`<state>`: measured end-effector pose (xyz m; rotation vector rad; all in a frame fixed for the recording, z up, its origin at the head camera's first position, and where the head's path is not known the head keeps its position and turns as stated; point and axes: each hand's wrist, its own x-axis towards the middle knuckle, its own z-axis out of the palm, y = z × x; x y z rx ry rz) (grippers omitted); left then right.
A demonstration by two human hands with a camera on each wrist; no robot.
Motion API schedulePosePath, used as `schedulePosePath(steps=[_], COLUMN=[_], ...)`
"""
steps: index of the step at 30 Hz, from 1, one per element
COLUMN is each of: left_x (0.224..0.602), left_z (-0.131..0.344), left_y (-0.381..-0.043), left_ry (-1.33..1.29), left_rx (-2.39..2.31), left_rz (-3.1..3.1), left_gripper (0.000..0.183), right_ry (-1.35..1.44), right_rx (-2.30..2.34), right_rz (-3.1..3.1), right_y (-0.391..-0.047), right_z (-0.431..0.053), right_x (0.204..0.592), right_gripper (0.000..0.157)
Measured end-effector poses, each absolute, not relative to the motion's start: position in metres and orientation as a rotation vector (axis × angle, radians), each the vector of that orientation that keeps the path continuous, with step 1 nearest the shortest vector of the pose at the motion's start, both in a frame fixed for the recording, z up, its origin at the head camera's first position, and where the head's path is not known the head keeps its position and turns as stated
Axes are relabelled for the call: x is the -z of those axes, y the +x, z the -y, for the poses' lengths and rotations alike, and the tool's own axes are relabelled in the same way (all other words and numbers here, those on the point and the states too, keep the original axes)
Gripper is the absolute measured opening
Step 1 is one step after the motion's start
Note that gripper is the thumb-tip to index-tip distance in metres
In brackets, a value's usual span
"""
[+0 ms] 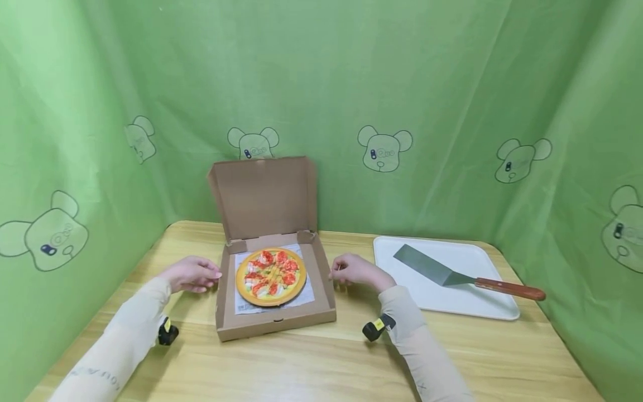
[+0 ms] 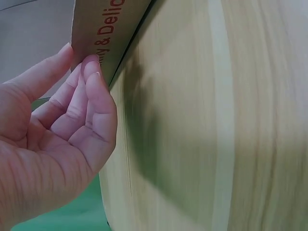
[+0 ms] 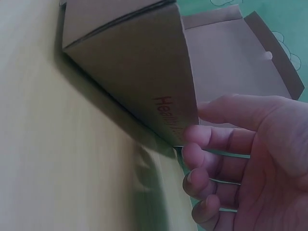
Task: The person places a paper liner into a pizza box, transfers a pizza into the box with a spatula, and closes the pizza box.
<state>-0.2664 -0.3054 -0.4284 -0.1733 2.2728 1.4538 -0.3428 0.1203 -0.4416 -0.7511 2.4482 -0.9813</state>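
Note:
An open pizza box (image 1: pixel 276 324) of brown cardboard stands on the table, its lid (image 1: pixel 266 198) raised at the back. Inside, a round pizza (image 1: pixel 272 277) with red and white toppings lies on a sheet of printed paper (image 1: pixel 306 287). At the box's left side wall (image 2: pixel 113 29), my left hand (image 1: pixel 193 273) pinches the upper edge between thumb and fingertips. My right hand (image 1: pixel 359 271) pinches the opposite side wall (image 3: pixel 139 72) the same way, its other fingers loosely bent outside the wall. Red lettering shows on both outer walls.
Right of the box, a white tray (image 1: pixel 402 287) lies on the wooden table (image 1: pixel 281 368). Across it rests a spatula (image 1: pixel 432 268) with a wide metal blade, its wooden handle (image 1: pixel 509 287) reaching past the tray's right rim. Green curtains (image 1: pixel 321 84) with bear drawings surround the table.

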Motion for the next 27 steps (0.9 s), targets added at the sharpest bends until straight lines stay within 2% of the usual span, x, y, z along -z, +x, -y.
schedulePosePath(steps=[8,18,27], left_x=[0.430,0.435,0.440], left_z=[0.289,0.271,0.254], left_y=[-0.273,-0.281,-0.287], left_ry=[-0.152,-0.147,-0.141], left_rx=[-1.472,-1.498,-1.528], left_rz=[-2.252,-2.247,-2.214], left_gripper=[0.036,0.037,0.037], right_ry=[-0.763,-0.751,-0.746], right_rx=[0.991,1.089,1.161], right_rz=[-2.465,-2.418,-2.356], right_y=[-0.344,-0.345,-0.339], right_z=[-0.138,-0.164,-0.185], right_x=[0.442,0.448,0.448], right_gripper=[0.013,0.022,0.023])
